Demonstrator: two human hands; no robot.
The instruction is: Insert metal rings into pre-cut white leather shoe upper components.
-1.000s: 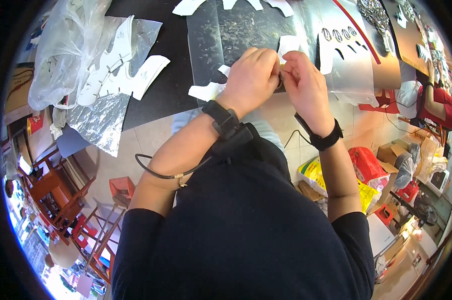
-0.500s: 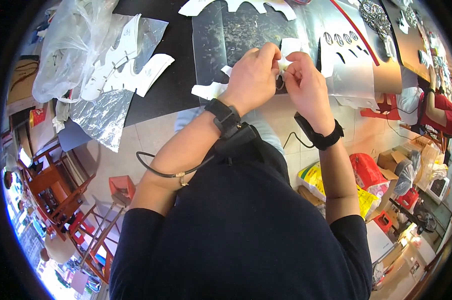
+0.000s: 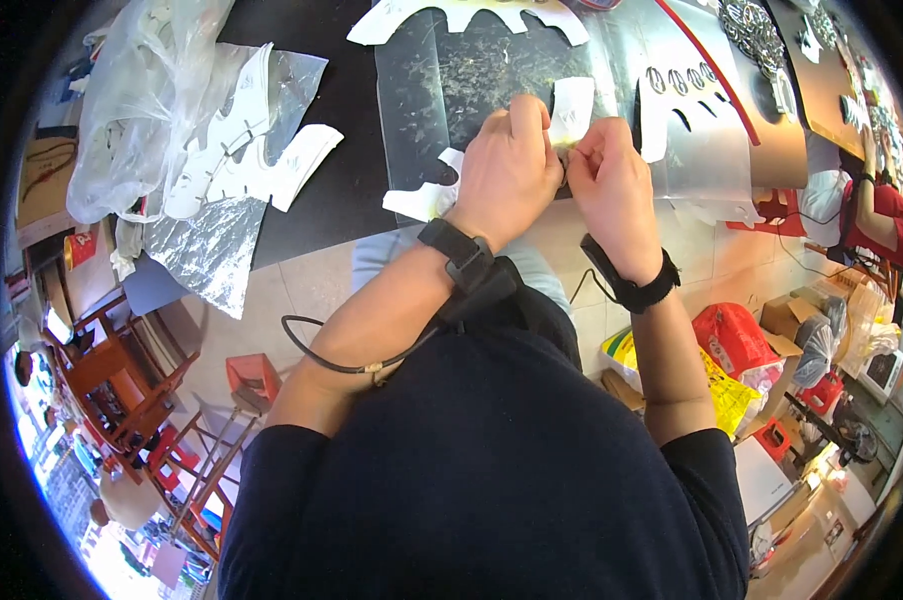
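Observation:
My left hand [image 3: 509,165] is closed at the near edge of the table, its fingertips pinching a white cut-out piece [image 3: 573,107]. That piece is curved, with one flap standing up between my hands and another part [image 3: 424,199] showing left of my left hand. My right hand [image 3: 614,190] is closed too, thumb and fingers pressed together at the same piece's edge. Whatever small thing may sit between the fingertips is hidden. A clear plastic sheet [image 3: 409,110] lies under my hands. Beyond it rests another scalloped white piece [image 3: 472,14].
Dark oval rings [image 3: 682,79] and small black curved strips lie on a pale sheet at right, beside a red strip [image 3: 717,70] and a pile of metal-coloured parts [image 3: 752,35]. White strapped pieces [image 3: 302,165] and a plastic bag [image 3: 137,110] lie left. Another person's arm [image 3: 872,185] is far right.
My hands have drawn closer together at the white piece, and the left fingers have curled in. The white flap between them shows more. The view has shifted slightly.

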